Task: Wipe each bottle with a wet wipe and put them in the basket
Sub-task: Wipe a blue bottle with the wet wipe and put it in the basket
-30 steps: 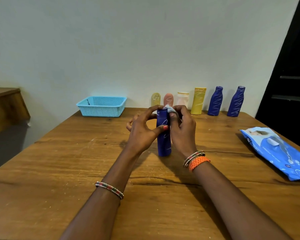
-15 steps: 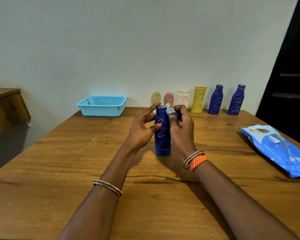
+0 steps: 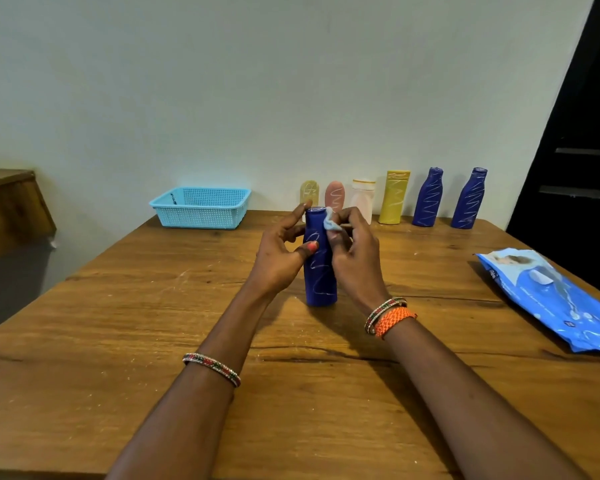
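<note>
Left hand (image 3: 278, 258) steadying the upright blue bottle (image 3: 320, 268) mid-counter, right hand (image 3: 355, 258) pinching the wet wipe (image 3: 330, 223) near its cap, should rub downward along every scribble (basket (image 3: 201, 207) waits at the far-left edge).

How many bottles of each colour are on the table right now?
Dark blue bottles: 3, one held in the hands, two by the wall
Yellow bottle: 1
White bottle: 1
Pink bottle: 1
Pale yellow bottle: 1
Total: 7 bottles
</note>
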